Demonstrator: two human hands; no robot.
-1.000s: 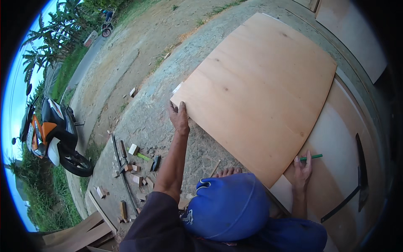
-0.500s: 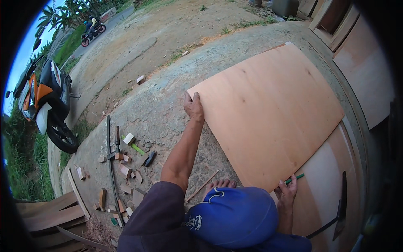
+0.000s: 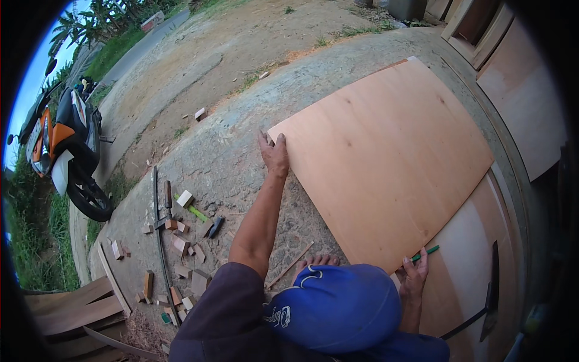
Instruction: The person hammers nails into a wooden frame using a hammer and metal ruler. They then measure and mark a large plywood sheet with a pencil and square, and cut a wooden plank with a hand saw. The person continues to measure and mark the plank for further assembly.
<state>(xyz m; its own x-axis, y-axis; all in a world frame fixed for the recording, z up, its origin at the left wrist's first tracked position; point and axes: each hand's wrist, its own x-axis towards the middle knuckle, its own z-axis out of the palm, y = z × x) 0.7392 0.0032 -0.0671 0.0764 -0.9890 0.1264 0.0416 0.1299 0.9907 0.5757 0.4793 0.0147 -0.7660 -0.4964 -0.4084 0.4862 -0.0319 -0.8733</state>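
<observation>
A thin plywood sheet (image 3: 392, 163), smooth, tan and flecked with dark knots, lies with its right side over a larger pale board (image 3: 461, 259), beside pitted grey concrete (image 3: 241, 160). At the sheet's left corner, the left hand (image 3: 275, 157) has a parted grip, thumb over the face, fingers outside the edge; whether it pinches cannot be told. At the sheet's near edge, the right hand (image 3: 415, 274) has its grip closed around a slim green pencil (image 3: 430, 253); a blue-clothed knee (image 3: 338, 308) hides part of that edge. Right of the sheet lies a dark angled tool (image 3: 491, 295); left of it, blocky wood offcuts (image 3: 180, 244), a long metal bar (image 3: 161, 250) and, farther out, an orange-and-black motorbike (image 3: 66, 136).
</observation>
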